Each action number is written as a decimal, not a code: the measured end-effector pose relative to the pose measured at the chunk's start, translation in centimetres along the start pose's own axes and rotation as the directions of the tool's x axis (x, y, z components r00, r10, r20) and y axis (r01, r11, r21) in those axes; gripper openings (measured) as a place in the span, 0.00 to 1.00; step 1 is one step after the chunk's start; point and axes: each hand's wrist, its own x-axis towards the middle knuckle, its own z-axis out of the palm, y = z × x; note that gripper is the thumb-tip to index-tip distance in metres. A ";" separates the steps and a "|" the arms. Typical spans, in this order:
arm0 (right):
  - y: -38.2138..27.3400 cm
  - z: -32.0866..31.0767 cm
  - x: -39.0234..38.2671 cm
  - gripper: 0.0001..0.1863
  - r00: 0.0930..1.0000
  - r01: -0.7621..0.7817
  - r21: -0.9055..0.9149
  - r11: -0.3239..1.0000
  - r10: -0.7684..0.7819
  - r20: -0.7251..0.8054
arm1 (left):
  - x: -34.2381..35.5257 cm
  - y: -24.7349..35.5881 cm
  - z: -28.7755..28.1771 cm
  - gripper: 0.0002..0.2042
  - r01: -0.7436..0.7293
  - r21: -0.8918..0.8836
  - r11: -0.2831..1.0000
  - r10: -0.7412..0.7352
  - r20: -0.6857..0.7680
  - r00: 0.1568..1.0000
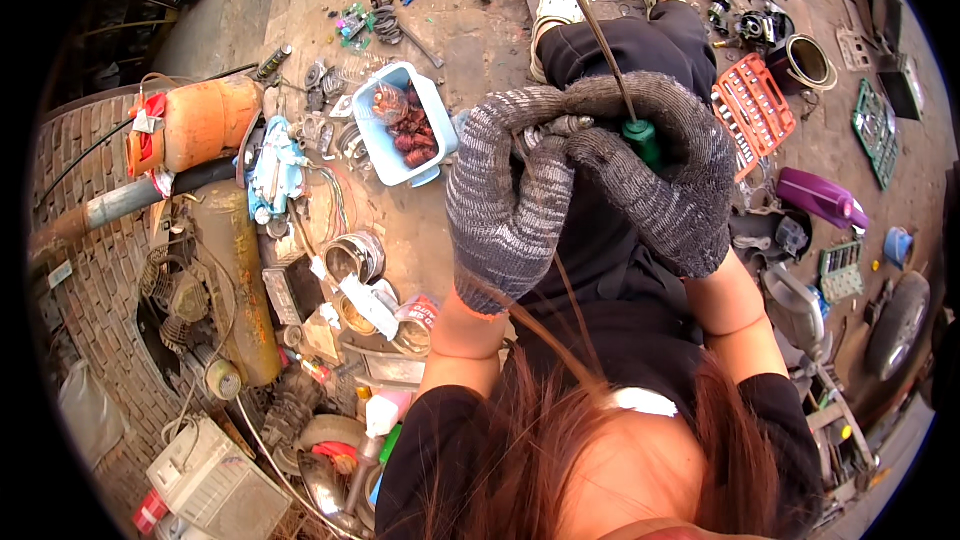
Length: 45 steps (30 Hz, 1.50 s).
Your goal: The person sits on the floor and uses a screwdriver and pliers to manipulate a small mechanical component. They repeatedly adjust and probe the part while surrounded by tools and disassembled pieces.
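While both gloved hands meet over the lap, a small metal part (562, 126) sits pinched at the centre of the view. The left hand (505, 202), in a grey knit glove, has its fingers clamped around that part. The right hand (672, 175) has its fingers wrapped tight on the green handle of a screwdriver (640, 135), whose dark shaft runs up and away from the part toward the feet.

Progress, as judged: the tool is gripped beside the part, but whether anything has been loosened or fitted cannot be told; the part is largely hidden by the gloves.

Left of the part, on the floor, stands a light blue plastic tub (385, 145) holding reddish-brown pieces and a clear bag. Right of the part lies an open red socket set case (752, 108), with a purple bottle (820, 198) beyond it. Below-left of the part are a round tin (354, 256) and a red-and-white labelled can (418, 318). Far left of it rests an orange tank (205, 120).
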 end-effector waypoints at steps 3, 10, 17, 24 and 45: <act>0.3 0.0 0.1 0.12 0.997 -0.078 0.037 0.996 0.078 -0.018 | 0.1 0.8 0.8 0.10 0.071 -0.110 0.991 -0.079 -0.072 0.994; 0.8 0.1 0.3 0.11 0.988 -0.154 0.200 0.968 0.155 0.010 | 1.0 0.7 0.8 0.10 -0.193 0.168 0.967 0.199 -0.019 0.980; -0.5 -0.5 0.1 0.17 0.980 -0.197 0.074 0.978 0.195 0.035 | 1.2 -0.1 0.4 0.12 0.141 0.044 0.989 -0.128 -0.220 0.967; -0.1 0.3 -1.4 0.16 0.992 0.043 -0.261 0.964 -0.010 0.126 | 1.9 -0.2 -0.2 0.17 0.202 -0.075 0.977 -0.213 -0.205 0.955; -0.3 -0.7 1.2 0.14 0.952 -0.255 0.031 0.966 0.245 0.180 | 2.0 -1.2 0.5 0.07 -0.031 0.121 0.992 0.061 -0.251 0.966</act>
